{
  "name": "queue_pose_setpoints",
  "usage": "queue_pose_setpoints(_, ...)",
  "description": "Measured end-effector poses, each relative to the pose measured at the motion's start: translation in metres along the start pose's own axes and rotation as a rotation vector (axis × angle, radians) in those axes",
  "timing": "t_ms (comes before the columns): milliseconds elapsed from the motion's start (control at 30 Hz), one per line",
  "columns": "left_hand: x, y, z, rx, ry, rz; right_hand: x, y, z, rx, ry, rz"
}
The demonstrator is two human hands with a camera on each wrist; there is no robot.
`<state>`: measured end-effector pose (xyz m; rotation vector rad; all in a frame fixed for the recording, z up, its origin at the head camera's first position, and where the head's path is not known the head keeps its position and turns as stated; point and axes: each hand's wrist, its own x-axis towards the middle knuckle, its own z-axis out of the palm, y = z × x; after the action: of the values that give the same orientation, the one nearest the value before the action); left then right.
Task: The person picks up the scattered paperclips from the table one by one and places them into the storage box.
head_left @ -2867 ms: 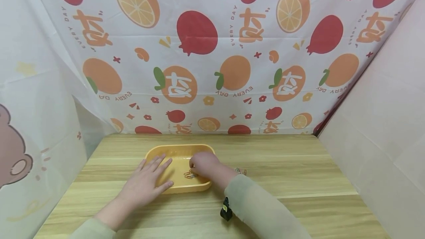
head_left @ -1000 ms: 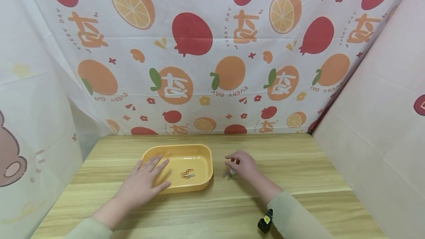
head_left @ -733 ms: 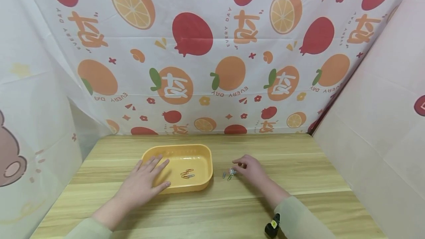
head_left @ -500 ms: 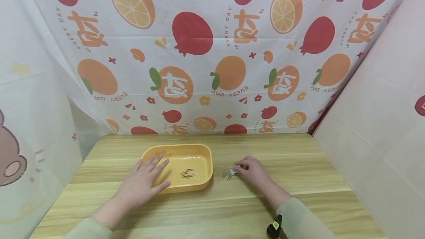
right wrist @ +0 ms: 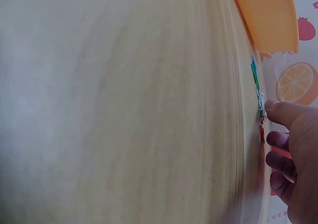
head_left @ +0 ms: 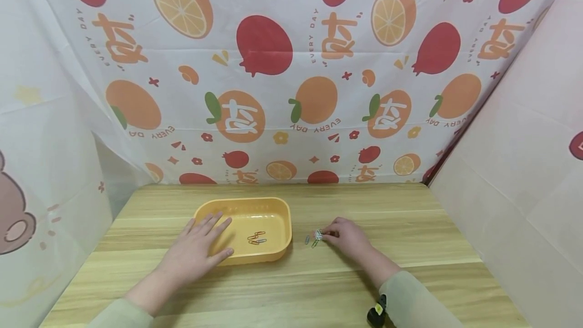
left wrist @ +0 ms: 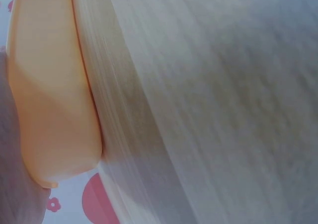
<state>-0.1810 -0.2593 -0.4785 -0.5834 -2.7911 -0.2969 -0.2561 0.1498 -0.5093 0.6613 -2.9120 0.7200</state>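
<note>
My left hand [head_left: 193,249] lies with spread fingers over the left end of a yellow tray [head_left: 273,256], its thumb along the near rim. Inside the tray are several paper clips [head_left: 256,238], mostly reddish, one bluish. On the table to the tray's right sits a small pile of paper clips [head_left: 318,235], with white, green and red ones among them. At the pile's right edge, the thumb and forefinger of my right hand [head_left: 348,237] touch the clips; whether they pinch one is too small to tell. The right wrist view shows the right hand's [right wrist: 300,149] other fingers curled.
A single blue paper clip [head_left: 307,240] lies between the tray and the pile. The wooden table [head_left: 282,297] ends at a fruit-print cloth [head_left: 314,161] behind, with pale cloth walls on both sides. A black strap piece [head_left: 377,313] hangs at the right sleeve.
My right hand left the tray and went right to the pile on the table. Over the last half second its fingertips lowered slightly onto the clips. The left hand stayed on the tray.
</note>
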Motion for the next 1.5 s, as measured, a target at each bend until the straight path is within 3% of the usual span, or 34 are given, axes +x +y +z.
queue_pose_setpoints(400,0.000,0.000,-0.001,0.001,-0.016,-0.006,0.002,-0.001,0.002,-0.089,-0.008,-0.028)
queue_pose_setpoints(1067,-0.001,0.001,-0.002,0.010,-0.011,-0.003,0.003,-0.004,-0.001,-0.305,0.068,-0.191)
queue_pose_setpoints(1367,0.000,0.000,-0.002,0.017,-0.026,-0.004,0.006,-0.013,-0.009,-0.396,0.036,-0.188)
queue_pose_setpoints(1500,0.000,0.000,-0.002,0.011,-0.029,-0.006,0.007,-0.017,-0.012,-0.381,0.016,-0.170)
